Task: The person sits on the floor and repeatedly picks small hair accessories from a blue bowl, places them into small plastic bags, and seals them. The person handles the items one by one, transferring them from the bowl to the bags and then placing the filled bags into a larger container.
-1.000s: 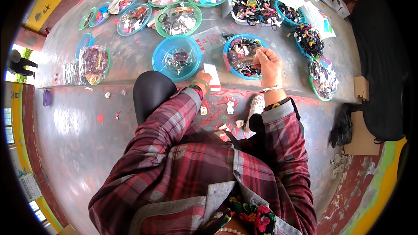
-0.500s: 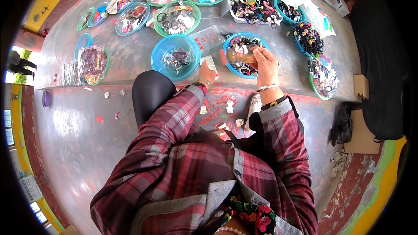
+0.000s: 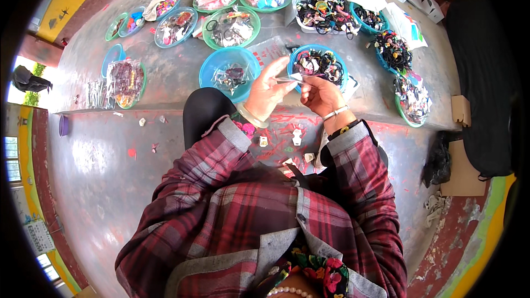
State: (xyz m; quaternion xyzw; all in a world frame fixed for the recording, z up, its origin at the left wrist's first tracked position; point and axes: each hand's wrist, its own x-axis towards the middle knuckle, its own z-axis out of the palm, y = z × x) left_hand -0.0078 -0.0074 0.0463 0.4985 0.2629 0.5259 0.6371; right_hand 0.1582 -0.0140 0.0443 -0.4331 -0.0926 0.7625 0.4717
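Two bare hands meet over a small, thin, pale piece, its shape hard to make out.
The right hand is nearly closed, thumb and fingertips pinching the small, thin, pale piece at the near-left edge of a round blue plastic bowl; the left hand is half open, thumb and fingers spread around the piece's other end, and whether it grips cannot be told. The hands cover part of that bowl's rim, and its dark looped bands tangle too closely to separate. In the wider light-blue plastic bowl, clear wrapping blurs the contents; the black-clad knee hides some edge. Behind the right hand, a flat white card shows only partly on the raised grey ledge.
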